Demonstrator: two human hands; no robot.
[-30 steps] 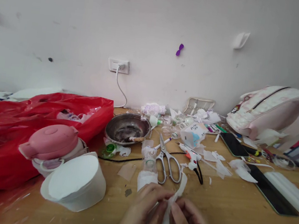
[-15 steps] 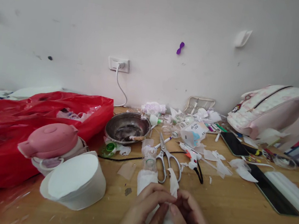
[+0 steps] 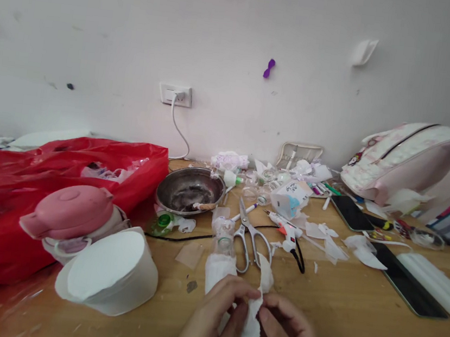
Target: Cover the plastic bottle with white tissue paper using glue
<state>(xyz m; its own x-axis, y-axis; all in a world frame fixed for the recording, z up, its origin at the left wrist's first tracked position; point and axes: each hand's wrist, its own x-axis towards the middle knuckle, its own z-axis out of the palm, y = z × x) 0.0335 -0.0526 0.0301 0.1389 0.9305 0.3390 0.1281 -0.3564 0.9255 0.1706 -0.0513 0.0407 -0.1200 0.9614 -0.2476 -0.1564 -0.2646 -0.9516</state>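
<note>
My left hand (image 3: 216, 320) and my right hand (image 3: 290, 335) meet at the bottom middle of the view, above the wooden table (image 3: 354, 321). Both pinch a thin white strip of paper or foam (image 3: 254, 314) that stands up between the fingertips and hangs down between the palms. Just beyond my fingers lie a white cut piece (image 3: 216, 268), a small clear bottle (image 3: 223, 234) and a pair of scissors (image 3: 251, 237).
A white cup-shaped paper form (image 3: 114, 272) lies on its side at left, by a pink-lidded bottle (image 3: 74, 213) and a red plastic bag (image 3: 9, 186). A metal bowl (image 3: 190, 190), a glue gun (image 3: 288, 234), scraps, phones (image 3: 351, 213) and a backpack (image 3: 410, 158) crowd the back and right.
The strip's upper end has shortened and folded down between my fingertips. My hands stay together in the same spot, and the view has shifted slightly.
</note>
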